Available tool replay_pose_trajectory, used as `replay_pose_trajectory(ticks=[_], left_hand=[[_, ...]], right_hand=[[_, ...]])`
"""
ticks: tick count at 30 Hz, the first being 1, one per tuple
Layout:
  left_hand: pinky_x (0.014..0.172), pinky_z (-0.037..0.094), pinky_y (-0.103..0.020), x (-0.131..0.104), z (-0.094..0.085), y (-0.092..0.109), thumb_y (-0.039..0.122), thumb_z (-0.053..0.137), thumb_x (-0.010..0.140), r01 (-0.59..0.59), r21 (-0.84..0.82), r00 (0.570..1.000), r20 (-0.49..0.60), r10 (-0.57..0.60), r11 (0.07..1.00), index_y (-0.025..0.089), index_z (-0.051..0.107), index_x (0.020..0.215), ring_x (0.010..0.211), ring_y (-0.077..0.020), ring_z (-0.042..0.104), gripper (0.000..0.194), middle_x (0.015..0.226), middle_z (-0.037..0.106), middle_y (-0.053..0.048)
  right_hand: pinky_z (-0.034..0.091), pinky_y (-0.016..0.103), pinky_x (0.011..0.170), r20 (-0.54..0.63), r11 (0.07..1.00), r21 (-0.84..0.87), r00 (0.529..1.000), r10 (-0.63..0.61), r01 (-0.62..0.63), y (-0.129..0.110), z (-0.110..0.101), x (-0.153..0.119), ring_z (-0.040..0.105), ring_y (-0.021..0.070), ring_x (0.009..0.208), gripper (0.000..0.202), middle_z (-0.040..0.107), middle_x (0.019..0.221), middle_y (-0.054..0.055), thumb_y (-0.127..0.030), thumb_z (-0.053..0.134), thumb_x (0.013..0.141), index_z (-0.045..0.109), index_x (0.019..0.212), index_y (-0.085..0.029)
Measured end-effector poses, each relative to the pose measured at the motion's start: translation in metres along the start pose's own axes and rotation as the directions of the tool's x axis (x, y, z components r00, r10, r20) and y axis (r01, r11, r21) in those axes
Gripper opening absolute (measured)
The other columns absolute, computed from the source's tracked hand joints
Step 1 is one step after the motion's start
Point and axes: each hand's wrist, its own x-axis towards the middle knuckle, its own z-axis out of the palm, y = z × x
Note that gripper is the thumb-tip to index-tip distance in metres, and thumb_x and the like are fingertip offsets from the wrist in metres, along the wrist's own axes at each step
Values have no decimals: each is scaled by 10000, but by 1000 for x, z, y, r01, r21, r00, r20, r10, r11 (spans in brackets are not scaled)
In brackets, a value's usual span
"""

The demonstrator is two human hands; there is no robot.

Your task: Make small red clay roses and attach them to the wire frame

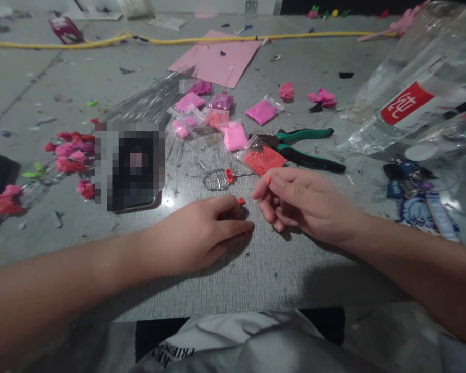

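My left hand (207, 230) rests on the grey table with curled fingers. A piece of red modelling clay (241, 201) shows at its fingertips, most of it hidden by the hand. To the right my right hand (301, 202) is raised slightly, thumb and forefinger pinching a small red clay bit (268, 180). Just beyond the hands lies a round wire frame (216, 180) with a red clay flower (229, 175) at its side. A clear bag of orange-red clay (264, 159) sits directly behind my right hand.
Green-handled pliers (306, 135) lie behind the right hand. Several bags of pink and purple clay (235, 135) sit further back, near bundled wires (147, 101). Clay flowers (70, 155) and a pixelated dark device (135, 168) are left; plastic bottles (404, 109) are right.
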Motion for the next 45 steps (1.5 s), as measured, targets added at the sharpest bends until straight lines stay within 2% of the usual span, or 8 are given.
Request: replay_pose_trajectory(ticks=[5, 9, 12, 16, 21, 25, 32, 45], left_hand=[[769, 541, -241, 4, -5, -6, 193, 626, 998, 26, -170, 999, -18, -30, 985, 233, 792, 1090, 839, -135, 654, 194, 944, 675, -40], [739, 561, -235, 9, -15, -8, 177, 725, 930, 81, -417, 981, -129, -148, 905, 198, 790, 1006, 821, -135, 689, 102, 911, 716, -43], [662, 555, -232, 13, -19, -5, 183, 772, 890, 143, -659, 914, -199, -354, 738, 189, 794, 904, 745, -132, 681, 26, 842, 733, -38], [712, 563, -215, 15, -14, 3, 186, 863, 808, 31, -896, 811, -237, -536, 443, 227, 828, 849, 782, -116, 679, 68, 858, 740, -21], [725, 558, -196, 18, -4, 15, 111, 841, 818, -56, -972, 843, -169, -510, 230, 278, 858, 880, 799, -92, 675, 179, 872, 725, -7], [719, 570, -188, 19, 0, 20, 109, 840, 823, -59, -982, 836, -147, -529, 179, 285, 863, 886, 792, -86, 681, 188, 874, 730, -4], [794, 604, -203, 19, 3, 23, 132, 827, 849, -24, -994, 869, -71, -490, 102, 293, 865, 914, 785, -81, 714, 178, 895, 711, 4], [782, 607, -215, 18, 0, 22, 156, 810, 871, 43, -977, 883, -60, -465, 207, 288, 863, 921, 779, -87, 707, 151, 879, 700, -4]], right_hand=[[323, 181, 412, -4, 999, 32, 1000, 7, -7, -1, -1, 0, 561, 79, 516, 331, 642, 687, -7, -479, 600, 1013, 687, 938, -168], [324, 200, 431, 13, 993, 118, 1000, 8, -10, -1, -3, -1, 538, 92, 517, 352, 620, 659, 1, -473, 594, 1012, 690, 877, -162], [329, 206, 464, 127, 967, 254, 992, -11, -21, 3, -4, -1, 516, 93, 534, 315, 583, 640, -13, -440, 643, 993, 680, 861, -156], [308, 204, 463, 314, 950, 307, 948, -50, -52, 14, -6, 3, 491, 87, 519, 323, 564, 616, -26, -438, 628, 1014, 675, 886, -146], [359, 185, 501, 425, 947, 304, 904, -42, -99, 22, -10, 12, 516, 72, 525, 260, 589, 603, -31, -373, 640, 1024, 709, 940, -138], [396, 166, 506, 451, 942, 324, 890, -69, -90, 23, -11, 15, 528, 56, 521, 217, 623, 625, -21, -311, 664, 1013, 741, 928, -127], [419, 156, 510, 460, 963, 252, 887, -30, -98, 20, -9, 15, 533, 49, 518, 213, 624, 625, -30, -309, 692, 997, 746, 920, -118], [421, 176, 514, 481, 969, 232, 876, -36, -88, 18, -9, 15, 531, 59, 519, 228, 611, 606, -33, -308, 684, 1001, 746, 910, -108]])
